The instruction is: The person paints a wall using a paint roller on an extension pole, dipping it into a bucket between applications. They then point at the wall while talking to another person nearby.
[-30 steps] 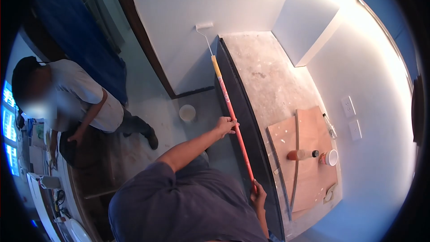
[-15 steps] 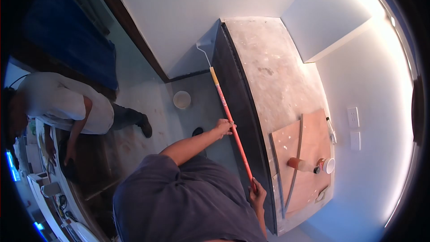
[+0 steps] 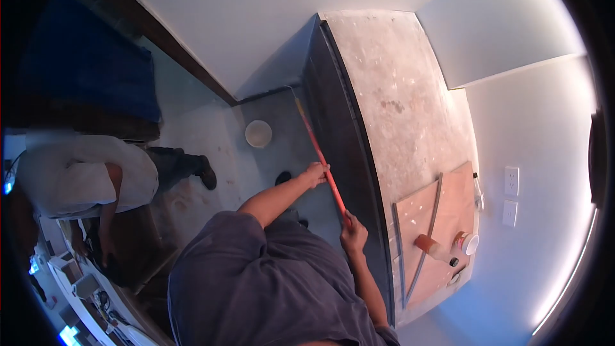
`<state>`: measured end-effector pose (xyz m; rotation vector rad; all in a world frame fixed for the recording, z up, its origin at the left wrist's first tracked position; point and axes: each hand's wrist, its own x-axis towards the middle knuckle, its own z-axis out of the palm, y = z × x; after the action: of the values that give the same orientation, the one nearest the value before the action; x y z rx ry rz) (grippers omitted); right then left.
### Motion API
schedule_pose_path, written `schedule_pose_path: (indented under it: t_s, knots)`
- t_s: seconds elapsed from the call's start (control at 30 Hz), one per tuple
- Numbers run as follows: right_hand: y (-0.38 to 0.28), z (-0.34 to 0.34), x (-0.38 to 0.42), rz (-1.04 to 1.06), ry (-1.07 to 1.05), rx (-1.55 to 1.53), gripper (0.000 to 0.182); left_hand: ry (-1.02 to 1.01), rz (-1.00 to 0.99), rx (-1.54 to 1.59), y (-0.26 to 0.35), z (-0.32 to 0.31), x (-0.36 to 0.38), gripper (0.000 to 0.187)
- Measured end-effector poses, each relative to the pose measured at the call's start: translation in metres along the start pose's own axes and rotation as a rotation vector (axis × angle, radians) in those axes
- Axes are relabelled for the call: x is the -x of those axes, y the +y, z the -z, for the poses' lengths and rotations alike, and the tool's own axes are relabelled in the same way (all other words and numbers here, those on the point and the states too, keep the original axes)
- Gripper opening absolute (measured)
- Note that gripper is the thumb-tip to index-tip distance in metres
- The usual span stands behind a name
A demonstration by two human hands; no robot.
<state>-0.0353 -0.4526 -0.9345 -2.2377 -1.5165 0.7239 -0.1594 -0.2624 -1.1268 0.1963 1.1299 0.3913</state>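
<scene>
A paint roller on a long red pole (image 3: 313,138) slants across the middle of the head view. My left hand (image 3: 316,175) is wrapped round the pole partway along it. Nearer my body, my right hand (image 3: 353,234) grips the pole's lower end. Beyond the yellow upper section, a thin wire frame (image 3: 294,91) reaches low on the white wall (image 3: 256,19), close to the dark baseboard; the roller head itself is hard to make out. A white bucket (image 3: 259,134) stands on the floor left of the pole.
Right of the pole is a dark-sided counter (image 3: 391,90) with a dusty top. Wood boards (image 3: 423,218), an orange-and-clear bottle (image 3: 428,243) and a tub (image 3: 469,243) lie on it. At left, a co-worker (image 3: 96,173) bends over a cluttered bench.
The roller end has dropped down the wall to near the baseboard. Both hands have moved with the pole, my right hand coming up and closer to my left. The camera view has shifted slightly.
</scene>
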Motion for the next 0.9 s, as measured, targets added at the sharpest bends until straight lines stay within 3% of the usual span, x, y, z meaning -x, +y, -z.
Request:
schedule_pose_path:
  t_s: [0.17, 0.3, 0.47, 0.57, 0.7, 0.9]
  knots:
    - [-0.018, -0.024, -0.041, -0.041, -0.024, 0.032, 0.037, 0.023, 0.065, 0.091, 0.028, 0.012, -0.027, 0.028]
    - [-0.022, 0.001, -0.036, 0.055, 0.049, 0.015, 0.039, -0.1, 0.162, 0.103, 0.036, 0.006, -0.025, 0.036]
    - [-0.013, 0.074, 0.031, 0.08, 0.059, 0.053, 0.04, -0.336, 0.319, 0.043, 0.045, -0.026, 0.077, 0.036]
    - [-0.009, 0.083, 0.049, 0.075, 0.053, 0.041, 0.04, -0.382, 0.377, 0.019, 0.042, -0.028, 0.094, 0.034]
    - [-0.019, 0.05, 0.015, 0.088, 0.044, 0.037, 0.038, -0.2, 0.282, 0.032, 0.034, -0.008, 0.035, 0.039]
    - [-0.033, -0.014, -0.045, 0.037, -0.001, 0.088, 0.032, 0.07, 0.176, 0.087, 0.057, 0.015, -0.028, 0.032]
